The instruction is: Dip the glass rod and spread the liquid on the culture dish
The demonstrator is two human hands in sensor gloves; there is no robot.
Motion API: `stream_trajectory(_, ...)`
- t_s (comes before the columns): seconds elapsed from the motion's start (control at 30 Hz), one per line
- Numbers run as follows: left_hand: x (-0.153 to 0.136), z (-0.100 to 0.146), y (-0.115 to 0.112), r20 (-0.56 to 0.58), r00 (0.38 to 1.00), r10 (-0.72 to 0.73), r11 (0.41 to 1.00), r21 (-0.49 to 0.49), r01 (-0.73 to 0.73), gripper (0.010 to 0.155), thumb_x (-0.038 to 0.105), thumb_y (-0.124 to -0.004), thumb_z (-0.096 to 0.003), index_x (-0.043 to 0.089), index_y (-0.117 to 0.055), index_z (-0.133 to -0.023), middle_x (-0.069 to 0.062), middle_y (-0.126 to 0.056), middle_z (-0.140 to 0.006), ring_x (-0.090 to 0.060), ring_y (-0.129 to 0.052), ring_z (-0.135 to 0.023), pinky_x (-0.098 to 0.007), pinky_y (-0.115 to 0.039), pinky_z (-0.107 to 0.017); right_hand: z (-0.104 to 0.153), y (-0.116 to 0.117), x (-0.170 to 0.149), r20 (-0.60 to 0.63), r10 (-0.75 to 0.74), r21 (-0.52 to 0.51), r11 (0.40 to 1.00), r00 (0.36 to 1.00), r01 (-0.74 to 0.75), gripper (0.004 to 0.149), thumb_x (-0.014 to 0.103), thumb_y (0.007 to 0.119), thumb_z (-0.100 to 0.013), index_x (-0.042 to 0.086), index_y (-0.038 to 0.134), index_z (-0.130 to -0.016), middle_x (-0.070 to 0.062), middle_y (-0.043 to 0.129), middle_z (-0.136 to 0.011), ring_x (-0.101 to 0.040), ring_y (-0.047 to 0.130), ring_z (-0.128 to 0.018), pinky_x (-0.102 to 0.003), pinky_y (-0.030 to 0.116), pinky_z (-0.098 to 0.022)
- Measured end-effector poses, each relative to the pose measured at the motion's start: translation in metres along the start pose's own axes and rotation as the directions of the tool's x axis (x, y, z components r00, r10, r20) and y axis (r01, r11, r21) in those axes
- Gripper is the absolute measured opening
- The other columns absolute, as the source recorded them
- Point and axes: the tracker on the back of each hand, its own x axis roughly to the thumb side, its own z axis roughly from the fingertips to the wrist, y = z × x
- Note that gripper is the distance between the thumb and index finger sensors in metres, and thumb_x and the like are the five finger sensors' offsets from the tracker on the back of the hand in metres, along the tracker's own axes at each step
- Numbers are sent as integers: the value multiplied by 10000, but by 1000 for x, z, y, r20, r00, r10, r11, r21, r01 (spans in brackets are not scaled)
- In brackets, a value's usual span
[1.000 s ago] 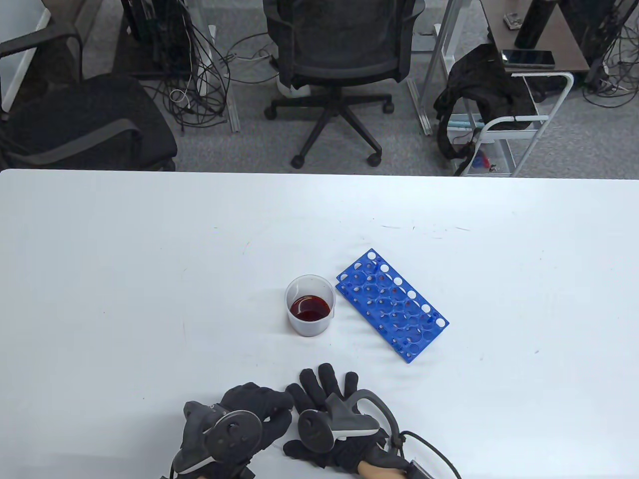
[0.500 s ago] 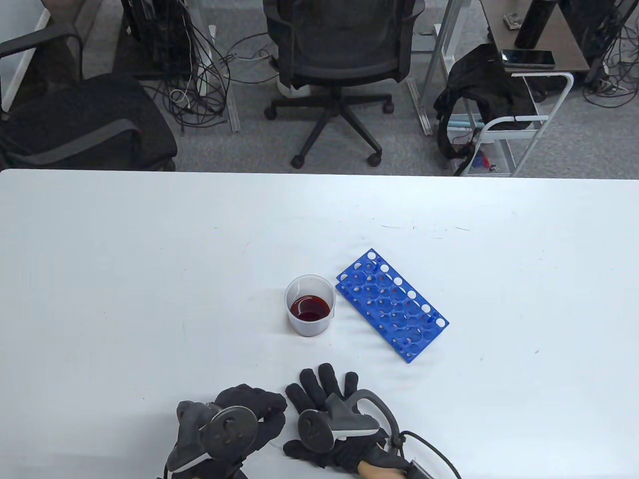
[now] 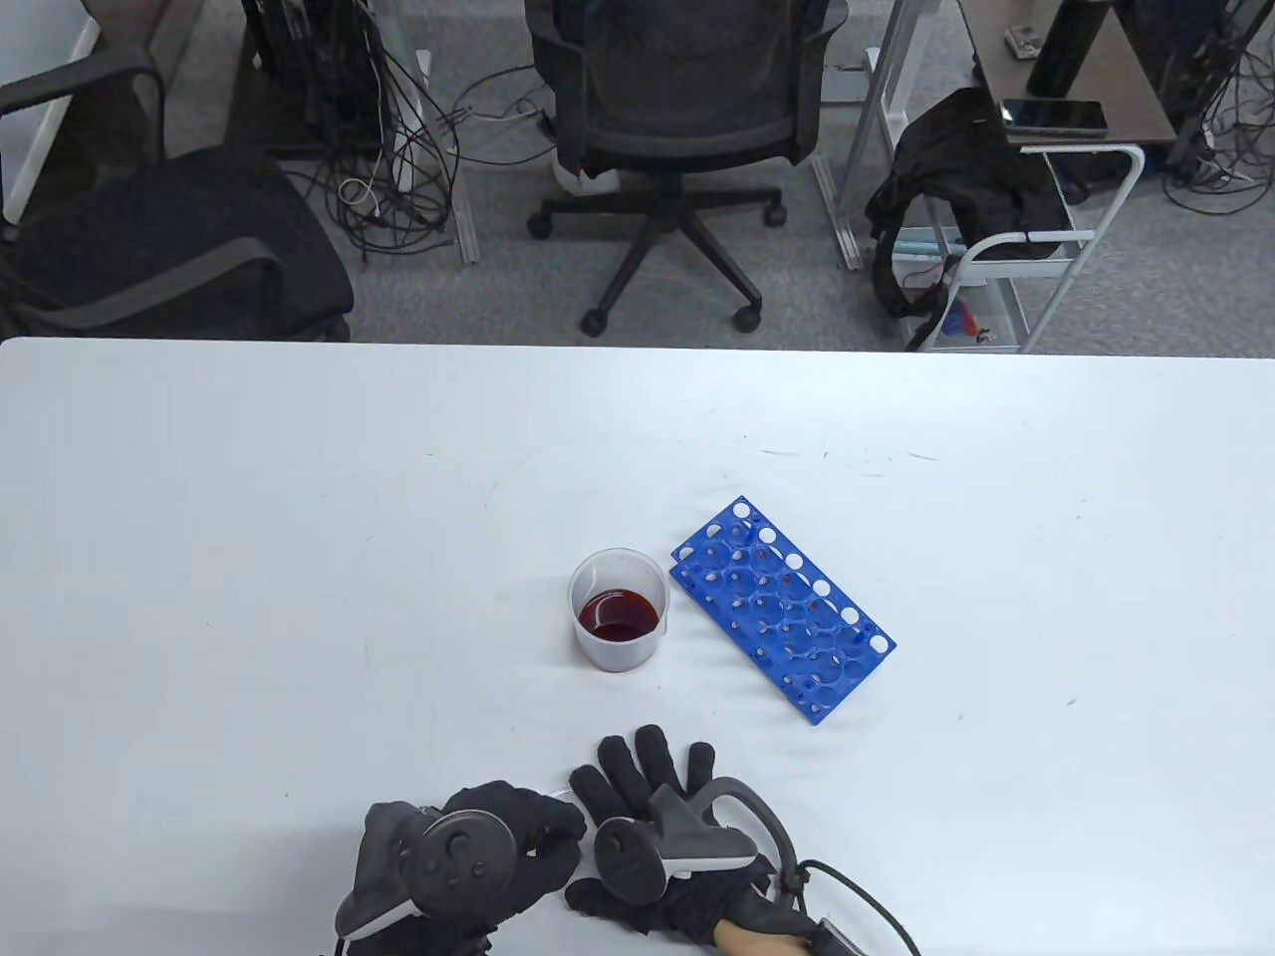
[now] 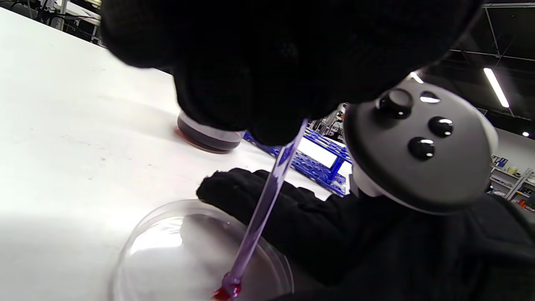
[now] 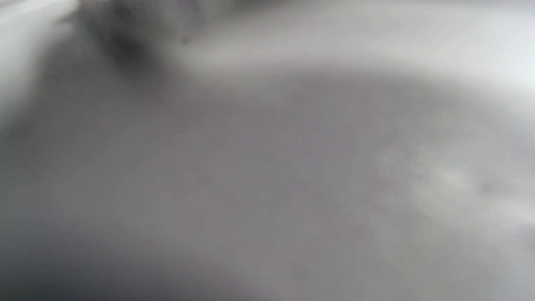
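Observation:
My left hand (image 3: 518, 827) grips a clear glass rod (image 4: 261, 213) and holds it slanted down into a clear culture dish (image 4: 167, 246). The rod's tip (image 4: 228, 290) touches the dish floor in a small red smear. In the table view the dish is hidden under my hands. My right hand (image 3: 647, 787) lies flat with fingers spread on the table beside the dish; its fingers (image 4: 238, 196) touch the dish's rim in the left wrist view. A clear beaker (image 3: 618, 609) with dark red liquid stands beyond the hands. The right wrist view is only grey blur.
A blue test tube rack (image 3: 782, 607) lies right of the beaker, empty. The white table (image 3: 249, 548) stretches wide on both sides. Office chairs and a cart stand on the floor beyond the far edge.
My left hand has shifted slightly left and back again near the dish. The right hand, beaker and rack have not moved.

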Motion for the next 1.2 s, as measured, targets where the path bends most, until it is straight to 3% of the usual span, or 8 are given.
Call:
stream_trajectory(0.2, 5, 1, -3, 18, 999, -50, 998, 47, 49, 372, 498, -914, -453, 280, -967, -749, 39, -1069, -683, -233, -1088, -537, -358, -928, -438, 0, 0, 0, 0, 0, 0, 1000, 1000, 0, 998, 739, 324, -573, 46, -193, -1072, -311, -187, -1086, -626, -142, -928, -858, 82, -560)
stream_trajectory(0.6, -7, 0, 4, -52, 997, -61, 996, 68, 65, 369, 491, -908, -461, 276, -961, -757, 32, -1063, -691, -243, -1080, -546, -367, -922, -449, 0, 0, 0, 0, 0, 0, 1000, 1000, 0, 997, 738, 326, -574, 46, -191, -1073, -310, -185, -1086, -626, -140, -928, -858, 82, -560)
stream_trajectory(1.2, -13, 0, 7, -55, 998, -5, 1000, -18, 4, 367, 489, -914, -458, 265, -972, -743, 25, -1072, -671, -246, -1089, -518, -368, -926, -425, 0, 0, 0, 0, -6, -2, 1000, 1000, 6, 998, 738, 329, -574, 47, -189, -1074, -310, -184, -1087, -626, -140, -928, -858, 83, -561)
